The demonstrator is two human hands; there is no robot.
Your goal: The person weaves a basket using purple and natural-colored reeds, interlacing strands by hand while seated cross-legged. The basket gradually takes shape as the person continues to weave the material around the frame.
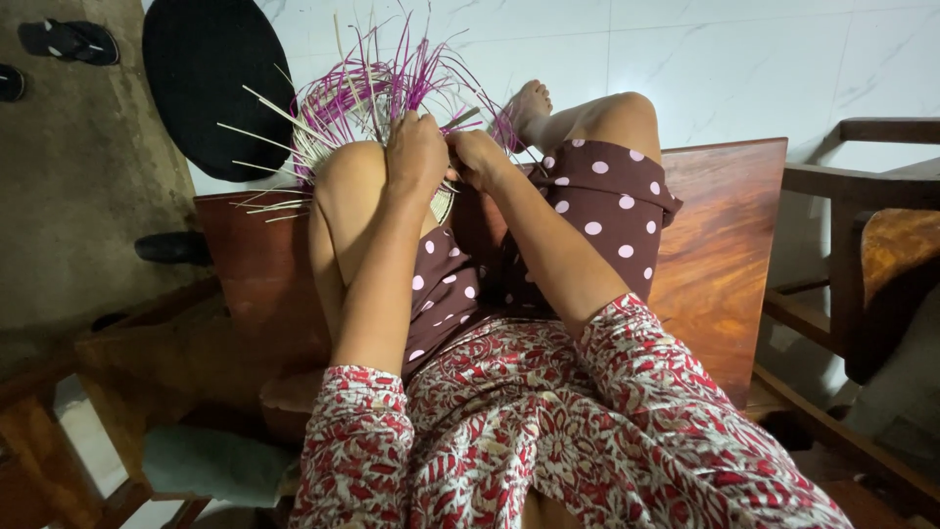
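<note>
A half-woven round basket of pale and purple strips rests against my raised left knee. Loose purple and cream strips fan up and outwards from its rim. My left hand is closed over the basket's near edge, gripping strips. My right hand sits just beside it, fingers pinched on strips at the same edge. Both hands touch each other over the weave; the part under them is hidden.
I sit on a wooden bench with knees drawn up. A black round mat lies on the white tiled floor behind the basket. Sandals lie at far left. A wooden chair stands at right.
</note>
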